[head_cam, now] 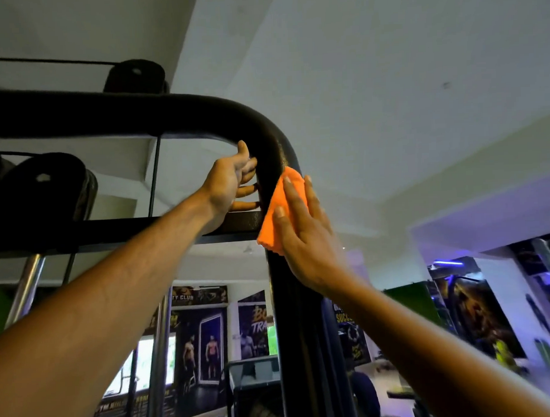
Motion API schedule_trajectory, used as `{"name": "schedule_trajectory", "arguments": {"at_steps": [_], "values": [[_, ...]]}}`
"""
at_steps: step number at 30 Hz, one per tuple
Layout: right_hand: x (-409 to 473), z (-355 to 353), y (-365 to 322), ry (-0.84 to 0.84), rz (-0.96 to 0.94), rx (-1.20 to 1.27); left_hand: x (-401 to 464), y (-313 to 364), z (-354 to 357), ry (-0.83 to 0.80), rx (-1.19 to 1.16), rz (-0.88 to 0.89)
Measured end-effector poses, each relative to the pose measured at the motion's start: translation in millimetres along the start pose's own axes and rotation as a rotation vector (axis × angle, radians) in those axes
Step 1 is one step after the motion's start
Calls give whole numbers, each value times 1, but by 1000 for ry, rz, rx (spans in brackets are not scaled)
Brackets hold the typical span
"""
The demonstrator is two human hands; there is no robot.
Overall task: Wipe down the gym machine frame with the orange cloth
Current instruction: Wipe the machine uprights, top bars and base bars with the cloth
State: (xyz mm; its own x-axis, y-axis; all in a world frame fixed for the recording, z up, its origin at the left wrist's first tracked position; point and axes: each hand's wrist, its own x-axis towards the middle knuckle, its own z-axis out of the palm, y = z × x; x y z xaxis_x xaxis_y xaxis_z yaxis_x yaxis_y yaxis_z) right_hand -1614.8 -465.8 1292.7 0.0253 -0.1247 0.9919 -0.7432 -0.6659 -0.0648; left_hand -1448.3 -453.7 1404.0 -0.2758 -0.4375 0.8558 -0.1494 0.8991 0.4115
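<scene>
A: What are the hands doing?

B: The right hand (302, 235) lies flat, fingers straight, pressing the orange cloth (278, 209) against the black frame (274, 146) just below its bend. The left hand (232, 181) grips the same tube from the other side, thumb up, fingertips curled round it and partly hidden.

A: What's hard to see?

B: The cloth's right part is under the palm. Two dark pulleys (45, 185) at left are underlit. Posters (203, 345) behind are partly blocked by the upright and a chrome rod (157, 362).
</scene>
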Motion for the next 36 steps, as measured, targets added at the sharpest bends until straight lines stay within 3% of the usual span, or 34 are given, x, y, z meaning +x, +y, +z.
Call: {"name": "schedule_trajectory", "arguments": {"at_steps": [8, 16, 20, 23, 25, 29, 32, 36], "values": [[68, -1, -23, 32, 103, -82, -1, 0, -7, -26, -64, -11], [-99, 8, -28, -68, 77, -294, -39, -18, 4, -54, -16, 228], [-68, 5, -30, -41, 129, -280, -64, -46, 6, 216, 65, 412], [-35, 5, -36, -10, 136, -241, -76, -55, 7, 260, 130, 443], [-51, 9, -38, 15, 124, -266, -83, -58, 9, 224, 150, 365], [-147, 13, -43, -7, 142, -270, -90, -74, 21, 171, 232, -11], [-186, 14, -41, -42, 187, -277, -95, -74, 26, -16, 42, -222], [-128, 12, -35, -28, 189, -289, -100, -62, 27, -215, -244, -274]]}}
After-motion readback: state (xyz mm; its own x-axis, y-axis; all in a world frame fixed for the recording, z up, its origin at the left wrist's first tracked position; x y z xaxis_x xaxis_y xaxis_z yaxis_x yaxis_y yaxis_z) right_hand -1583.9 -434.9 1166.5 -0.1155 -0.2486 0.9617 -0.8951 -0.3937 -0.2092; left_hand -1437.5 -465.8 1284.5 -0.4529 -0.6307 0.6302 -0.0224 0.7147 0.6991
